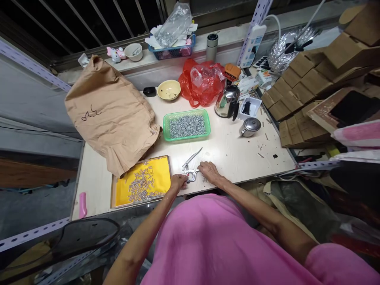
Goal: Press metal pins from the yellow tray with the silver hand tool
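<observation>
A small metal press tool (190, 166) with a raised lever stands at the near edge of the white table (237, 154). My left hand (178, 183) is pinched at the tool's red-tipped base, fingers closed on something too small to name. My right hand (210, 171) lies beside the tool on its right, fingers curled down against the tool's base. Just left of my left hand, a yellow-lined tray (142, 182) holds several small metal tubes. Further back, a green basket (186, 125) is filled with more of these tubes.
A big brown paper sack (109, 113) fills the table's left. A steel kettle (228, 101), its lid (249, 126), a yellow bowl (168, 90) and a red plastic bag (200, 81) stand at the back. Cardboard boxes (308, 79) are piled on the right. A pink knife (82, 204) lies near left.
</observation>
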`<state>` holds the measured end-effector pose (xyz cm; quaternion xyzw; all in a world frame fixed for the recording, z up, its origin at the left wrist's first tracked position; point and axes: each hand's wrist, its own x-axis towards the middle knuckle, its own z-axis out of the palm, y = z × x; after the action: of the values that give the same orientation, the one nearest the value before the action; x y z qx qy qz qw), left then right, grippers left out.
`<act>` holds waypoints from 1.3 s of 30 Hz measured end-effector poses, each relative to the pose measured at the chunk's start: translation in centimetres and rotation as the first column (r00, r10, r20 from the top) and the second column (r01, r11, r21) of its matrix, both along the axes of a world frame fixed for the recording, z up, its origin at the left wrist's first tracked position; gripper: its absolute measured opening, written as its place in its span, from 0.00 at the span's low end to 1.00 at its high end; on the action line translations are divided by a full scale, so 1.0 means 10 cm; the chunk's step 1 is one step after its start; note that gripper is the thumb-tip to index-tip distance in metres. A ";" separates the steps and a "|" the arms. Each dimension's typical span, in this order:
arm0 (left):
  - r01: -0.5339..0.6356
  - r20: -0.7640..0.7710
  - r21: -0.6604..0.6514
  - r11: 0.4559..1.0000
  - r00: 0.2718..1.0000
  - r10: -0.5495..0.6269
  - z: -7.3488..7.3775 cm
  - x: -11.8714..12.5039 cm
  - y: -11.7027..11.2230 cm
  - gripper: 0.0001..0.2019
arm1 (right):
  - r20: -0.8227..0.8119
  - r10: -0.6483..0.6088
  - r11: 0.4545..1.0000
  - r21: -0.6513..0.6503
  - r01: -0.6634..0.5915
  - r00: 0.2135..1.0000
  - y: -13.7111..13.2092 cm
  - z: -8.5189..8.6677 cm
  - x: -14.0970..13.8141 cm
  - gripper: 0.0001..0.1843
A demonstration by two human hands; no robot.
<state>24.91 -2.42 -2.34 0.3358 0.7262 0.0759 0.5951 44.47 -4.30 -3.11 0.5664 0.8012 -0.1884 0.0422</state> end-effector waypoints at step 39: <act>0.183 -0.072 -0.076 0.980 0.979 -0.188 0.00 0.08 0.05 0.08 | -0.061 -0.026 0.993 0.113 0.033 0.998 -0.14 -0.16 0.05 0.15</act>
<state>25.74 -1.94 -2.31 0.3842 0.7169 -0.0186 0.5815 44.92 -5.75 -4.72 0.5738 0.8031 -0.1600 -0.0168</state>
